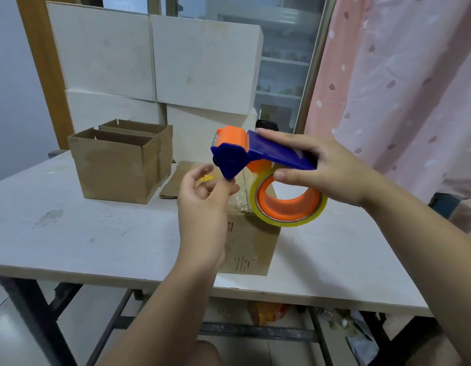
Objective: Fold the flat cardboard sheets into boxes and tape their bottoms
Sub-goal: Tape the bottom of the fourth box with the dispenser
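My right hand (321, 167) grips the handle of a blue and orange tape dispenser (237, 151), raised above the table. Its roll of clear yellowish tape (289, 207) hangs below the handle. My left hand (202, 207) is just under the dispenser's front end, with its fingertips pinching at the loose tape end there. Below both hands a folded brown cardboard box (250, 244) stands on the white table (83, 233), and clear tape runs across its top face. Two open folded boxes (115, 165) stand at the left. Flat cardboard sheets (173, 186) lie behind my left hand.
Large white cartons (155, 62) are stacked at the back of the table. A pink curtain (400, 75) hangs at the right. A glass-door cabinet (284, 62) is behind. Bags and clutter lie on the floor under the table.
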Demonstrator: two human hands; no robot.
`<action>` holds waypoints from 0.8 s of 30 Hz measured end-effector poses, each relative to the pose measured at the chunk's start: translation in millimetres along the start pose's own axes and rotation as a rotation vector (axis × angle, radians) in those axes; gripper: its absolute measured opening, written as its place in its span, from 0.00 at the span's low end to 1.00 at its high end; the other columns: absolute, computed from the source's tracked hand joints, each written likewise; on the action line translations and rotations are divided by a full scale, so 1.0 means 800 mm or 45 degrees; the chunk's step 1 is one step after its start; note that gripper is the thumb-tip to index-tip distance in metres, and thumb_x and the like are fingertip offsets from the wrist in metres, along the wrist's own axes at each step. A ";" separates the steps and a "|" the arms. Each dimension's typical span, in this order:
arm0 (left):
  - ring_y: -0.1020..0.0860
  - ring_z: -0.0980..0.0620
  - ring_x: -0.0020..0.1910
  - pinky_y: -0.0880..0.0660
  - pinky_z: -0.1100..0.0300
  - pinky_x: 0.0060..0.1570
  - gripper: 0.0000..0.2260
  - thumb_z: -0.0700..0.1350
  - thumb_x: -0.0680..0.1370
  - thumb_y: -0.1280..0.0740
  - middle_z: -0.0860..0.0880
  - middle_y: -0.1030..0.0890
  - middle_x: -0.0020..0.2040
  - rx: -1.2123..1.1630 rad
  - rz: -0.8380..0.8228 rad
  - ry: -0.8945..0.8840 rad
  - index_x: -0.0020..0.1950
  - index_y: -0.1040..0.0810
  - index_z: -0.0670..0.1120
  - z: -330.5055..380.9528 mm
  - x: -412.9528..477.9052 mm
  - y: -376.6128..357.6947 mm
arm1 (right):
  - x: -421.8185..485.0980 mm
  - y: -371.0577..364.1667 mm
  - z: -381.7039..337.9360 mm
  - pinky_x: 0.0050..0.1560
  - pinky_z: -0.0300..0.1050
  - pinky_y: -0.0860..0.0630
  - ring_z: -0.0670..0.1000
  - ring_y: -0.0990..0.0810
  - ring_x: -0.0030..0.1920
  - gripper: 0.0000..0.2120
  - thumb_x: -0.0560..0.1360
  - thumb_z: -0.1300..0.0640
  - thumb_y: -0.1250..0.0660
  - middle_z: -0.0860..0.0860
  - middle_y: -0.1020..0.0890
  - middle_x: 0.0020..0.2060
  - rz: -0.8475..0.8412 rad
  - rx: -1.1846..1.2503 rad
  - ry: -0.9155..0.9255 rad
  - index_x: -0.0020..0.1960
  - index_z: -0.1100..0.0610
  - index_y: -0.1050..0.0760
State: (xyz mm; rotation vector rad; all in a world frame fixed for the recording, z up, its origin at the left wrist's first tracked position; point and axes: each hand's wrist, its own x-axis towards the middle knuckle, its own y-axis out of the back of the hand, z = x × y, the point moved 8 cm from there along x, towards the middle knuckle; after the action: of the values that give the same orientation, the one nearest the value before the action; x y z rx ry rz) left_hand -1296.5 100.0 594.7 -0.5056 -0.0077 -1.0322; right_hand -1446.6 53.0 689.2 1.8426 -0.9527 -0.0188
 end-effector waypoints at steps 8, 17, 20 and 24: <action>0.19 0.55 0.34 0.24 0.57 0.43 0.06 0.41 0.78 0.34 0.50 0.16 0.41 0.047 0.027 0.002 0.50 0.22 0.52 -0.005 0.012 0.020 | 0.000 -0.005 -0.011 0.46 0.26 0.28 0.36 0.27 0.56 0.30 0.68 0.32 0.37 0.28 0.29 0.60 -0.079 -0.121 0.040 0.68 0.25 0.42; 0.18 0.60 0.43 0.22 0.64 0.38 0.11 0.43 0.78 0.33 0.59 0.16 0.38 0.166 0.092 -0.063 0.53 0.28 0.58 -0.007 0.006 0.047 | -0.015 -0.010 -0.001 0.47 0.25 0.30 0.36 0.24 0.53 0.29 0.69 0.38 0.33 0.25 0.27 0.56 0.134 0.189 0.052 0.66 0.25 0.41; 0.17 0.58 0.44 0.20 0.64 0.41 0.11 0.43 0.77 0.33 0.57 0.16 0.38 0.127 0.115 0.013 0.57 0.28 0.55 -0.017 0.004 0.055 | -0.022 -0.017 0.011 0.48 0.28 0.28 0.36 0.25 0.54 0.28 0.69 0.38 0.34 0.23 0.28 0.56 0.280 0.343 0.034 0.65 0.23 0.42; 0.17 0.54 0.45 0.21 0.60 0.48 0.04 0.42 0.78 0.34 0.50 0.15 0.41 -0.042 0.114 0.183 0.52 0.23 0.45 -0.034 -0.004 0.056 | -0.024 -0.025 0.029 0.43 0.34 0.25 0.38 0.23 0.48 0.28 0.67 0.28 0.37 0.29 0.25 0.54 0.370 0.485 -0.046 0.65 0.21 0.42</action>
State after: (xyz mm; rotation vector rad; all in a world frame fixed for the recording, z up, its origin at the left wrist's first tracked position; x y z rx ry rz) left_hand -1267.4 110.1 551.7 -0.4569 0.1583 -0.9800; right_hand -1457.1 50.2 654.8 2.0310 -1.3112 0.3289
